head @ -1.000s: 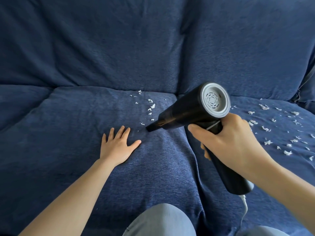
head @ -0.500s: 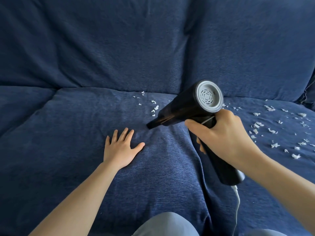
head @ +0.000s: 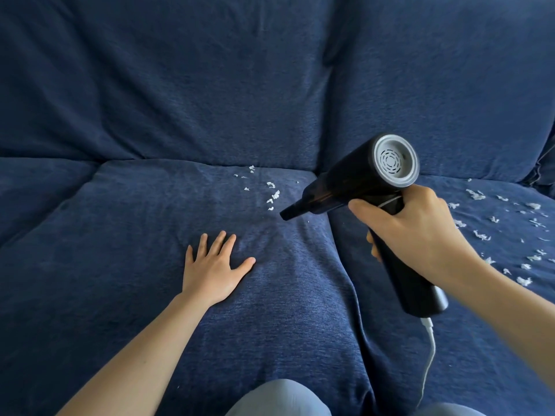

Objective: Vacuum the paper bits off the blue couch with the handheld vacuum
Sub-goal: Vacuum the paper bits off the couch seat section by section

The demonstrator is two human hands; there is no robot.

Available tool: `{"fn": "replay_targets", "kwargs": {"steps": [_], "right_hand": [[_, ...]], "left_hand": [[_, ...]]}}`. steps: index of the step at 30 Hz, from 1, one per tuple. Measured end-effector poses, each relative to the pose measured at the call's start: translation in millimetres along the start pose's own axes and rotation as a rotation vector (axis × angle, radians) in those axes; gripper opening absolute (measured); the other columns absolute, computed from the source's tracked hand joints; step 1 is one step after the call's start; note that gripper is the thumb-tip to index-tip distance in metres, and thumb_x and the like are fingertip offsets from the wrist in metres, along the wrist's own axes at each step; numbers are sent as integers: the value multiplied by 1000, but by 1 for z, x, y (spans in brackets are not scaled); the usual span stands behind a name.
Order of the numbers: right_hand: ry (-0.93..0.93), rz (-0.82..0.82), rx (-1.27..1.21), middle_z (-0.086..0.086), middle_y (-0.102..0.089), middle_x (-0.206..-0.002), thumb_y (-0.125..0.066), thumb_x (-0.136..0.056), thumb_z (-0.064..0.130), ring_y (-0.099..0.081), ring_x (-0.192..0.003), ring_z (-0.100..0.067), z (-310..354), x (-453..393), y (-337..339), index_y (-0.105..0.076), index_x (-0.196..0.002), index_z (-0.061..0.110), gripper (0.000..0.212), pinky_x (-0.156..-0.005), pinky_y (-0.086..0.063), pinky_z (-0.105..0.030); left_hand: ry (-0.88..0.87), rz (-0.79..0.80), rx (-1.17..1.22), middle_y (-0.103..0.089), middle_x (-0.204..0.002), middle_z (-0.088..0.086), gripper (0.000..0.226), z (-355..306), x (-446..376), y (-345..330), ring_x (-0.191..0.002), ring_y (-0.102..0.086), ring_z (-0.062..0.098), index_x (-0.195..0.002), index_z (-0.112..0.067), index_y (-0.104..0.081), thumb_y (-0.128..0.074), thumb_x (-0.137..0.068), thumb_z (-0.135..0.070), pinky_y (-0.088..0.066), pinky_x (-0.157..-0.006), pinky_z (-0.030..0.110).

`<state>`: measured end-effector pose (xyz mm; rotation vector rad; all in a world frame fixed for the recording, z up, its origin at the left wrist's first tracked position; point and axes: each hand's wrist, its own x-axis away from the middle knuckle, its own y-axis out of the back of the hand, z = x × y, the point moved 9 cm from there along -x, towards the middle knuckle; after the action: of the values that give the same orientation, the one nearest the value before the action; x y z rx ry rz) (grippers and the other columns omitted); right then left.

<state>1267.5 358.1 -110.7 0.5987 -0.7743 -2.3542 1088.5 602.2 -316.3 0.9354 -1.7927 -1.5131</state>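
My right hand (head: 416,232) grips the handle of a black handheld vacuum (head: 354,181) with a grey vented rear cap. Its narrow nozzle points down-left and its tip hovers just right of a small cluster of white paper bits (head: 271,195) near the back of the middle seat cushion (head: 150,235) of the blue couch. My left hand (head: 214,265) rests flat on that cushion with fingers spread, below and left of the nozzle. Several more paper bits (head: 492,229) lie scattered on the right seat cushion.
A white cable (head: 429,352) hangs from the base of the vacuum handle. The seam between the middle and right cushions (head: 345,265) runs under the vacuum. My grey-clad knees (head: 279,399) show at the bottom edge. Back cushions (head: 210,85) rise behind the seat.
The vacuum nozzle has crept up and right along the cushion toward the paper cluster, and a few bits near its tip are gone. My left hand stays flat on the cushion.
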Motion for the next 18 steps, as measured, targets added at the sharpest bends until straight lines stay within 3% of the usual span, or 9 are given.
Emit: {"fn": "replay_targets", "kwargs": {"steps": [12, 18], "right_hand": [[-71, -47, 43, -3, -70, -57, -69, -86, 39, -65, -42, -10, -23, 3, 27, -62, -72, 13, 30, -49, -44, -21], [15, 23, -55, -5, -70, -53, -68, -81, 41, -66, -46, -12, -9, -5, 7, -60, -60, 11, 37, -71, -54, -32]], "left_hand": [[28, 1, 41, -1, -162, -11, 82, -1, -3, 3, -149, 5, 24, -153, -34, -11, -21, -84, -78, -1, -120, 51], [5, 14, 97, 2, -162, -9, 82, -20, -20, 7, -149, 7, 28, -154, -33, -10, -24, -86, -76, 1, -119, 53]]}}
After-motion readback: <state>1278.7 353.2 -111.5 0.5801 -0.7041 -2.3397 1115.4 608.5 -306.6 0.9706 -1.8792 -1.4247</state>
